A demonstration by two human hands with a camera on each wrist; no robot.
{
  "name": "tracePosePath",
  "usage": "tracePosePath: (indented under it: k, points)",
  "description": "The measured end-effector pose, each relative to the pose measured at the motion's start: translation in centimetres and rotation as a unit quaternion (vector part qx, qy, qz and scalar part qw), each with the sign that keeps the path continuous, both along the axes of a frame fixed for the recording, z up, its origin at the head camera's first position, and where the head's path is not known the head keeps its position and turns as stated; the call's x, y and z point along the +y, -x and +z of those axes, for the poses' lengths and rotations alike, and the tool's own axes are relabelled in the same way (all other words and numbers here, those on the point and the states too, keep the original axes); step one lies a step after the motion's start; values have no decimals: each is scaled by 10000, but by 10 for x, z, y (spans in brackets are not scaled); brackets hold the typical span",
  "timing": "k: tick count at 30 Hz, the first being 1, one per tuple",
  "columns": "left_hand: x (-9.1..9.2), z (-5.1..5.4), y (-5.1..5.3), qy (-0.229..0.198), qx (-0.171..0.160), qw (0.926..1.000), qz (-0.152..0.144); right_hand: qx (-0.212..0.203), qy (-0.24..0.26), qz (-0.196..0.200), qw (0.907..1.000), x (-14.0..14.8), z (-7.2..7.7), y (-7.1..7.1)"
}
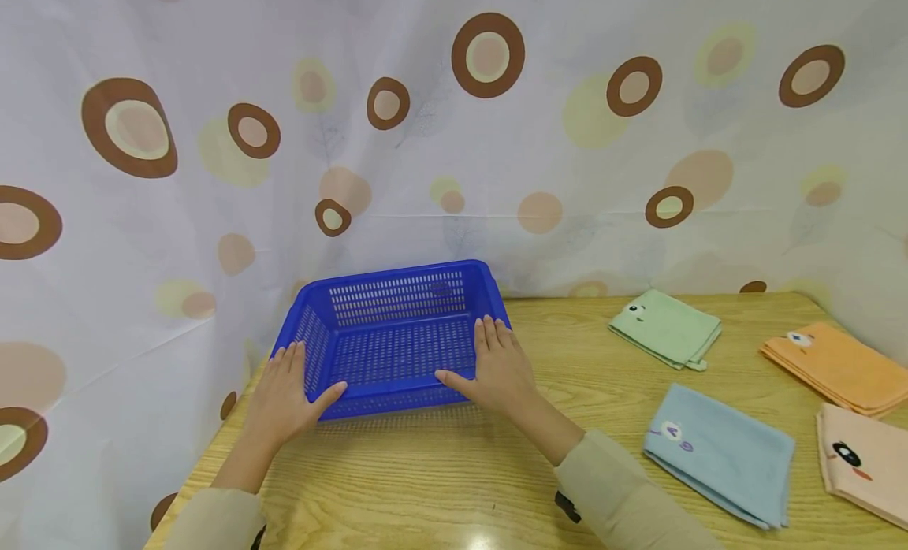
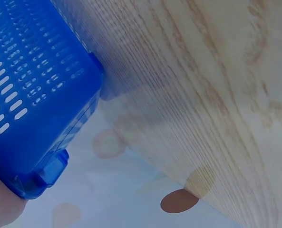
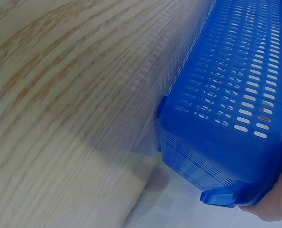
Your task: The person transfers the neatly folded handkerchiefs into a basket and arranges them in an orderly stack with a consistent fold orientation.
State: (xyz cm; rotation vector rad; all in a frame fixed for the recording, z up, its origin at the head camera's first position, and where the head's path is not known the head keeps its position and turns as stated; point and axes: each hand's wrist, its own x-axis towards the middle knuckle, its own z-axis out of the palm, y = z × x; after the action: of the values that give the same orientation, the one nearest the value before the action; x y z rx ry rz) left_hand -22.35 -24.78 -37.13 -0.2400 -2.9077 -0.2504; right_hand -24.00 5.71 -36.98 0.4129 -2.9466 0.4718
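A blue plastic basket (image 1: 397, 274) with slotted walls stands on the wooden table near its back left. My left hand (image 1: 284, 396) rests on the basket's near left corner, its fingers straight along the side rim and its thumb spread toward the near rim. At the near right corner my right hand (image 1: 500, 369) touches the rim in the same way, fingers straight and thumb pointing inward. Both wrist views show the basket's slotted outer wall (image 2: 31, 109) close up, with only a small part of each hand at the frame's edge. No objects show inside the basket.
Folded cloths lie on the table (image 1: 397, 487) at the right: green (image 1: 670, 329), blue (image 1: 723, 455), orange (image 1: 844, 369) and peach (image 1: 868, 463). A pale curtain (image 1: 426, 140) with brown rings hangs behind the table and along its left side.
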Motion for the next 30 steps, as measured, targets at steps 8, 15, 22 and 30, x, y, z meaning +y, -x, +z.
tracePosePath:
  k: [8,15,22,30]
  points:
    - [0,1,2,0,22,10000,-55,16,-31,-44,10000,-1,1,-2]
    - [-1,0,5,65,57,9999,-107,-56,-46,-94,9999,-1,1,-3]
    - [-2,-1,8,47,74,9998,-174,-83,-4,-132,9999,-2,2,-3]
    - [-4,-2,12,36,76,9997,-216,0,-60,-184,9998,-4,2,-3]
